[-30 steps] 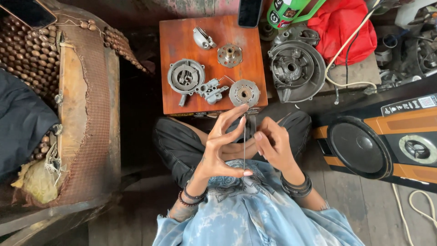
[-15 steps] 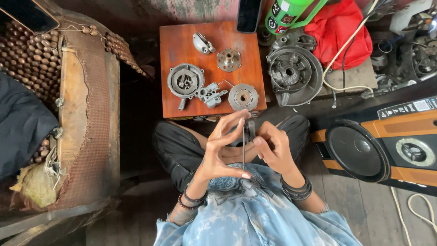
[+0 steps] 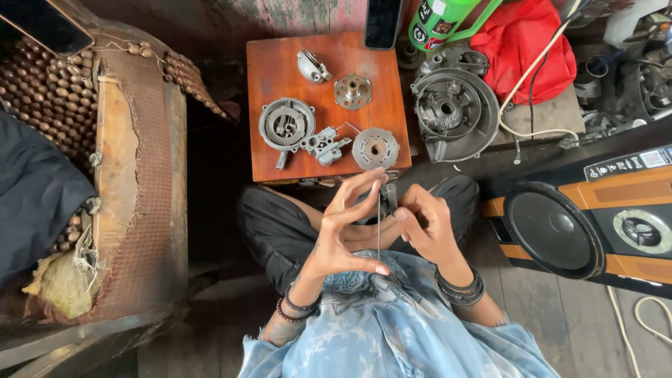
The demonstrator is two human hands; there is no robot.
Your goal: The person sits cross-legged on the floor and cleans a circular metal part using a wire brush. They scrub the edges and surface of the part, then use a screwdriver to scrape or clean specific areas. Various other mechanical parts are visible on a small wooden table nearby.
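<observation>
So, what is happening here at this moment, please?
A person sits cross-legged on the floor and holds a thin metal rod upright between both hands. The left hand pinches it near the bottom, with the fingers spread, and the right hand holds it near the top. In front of the knees stands a small wooden table with several grey metal engine parts on it, among them a round housing and a toothed disc. A speaker lies at the right.
</observation>
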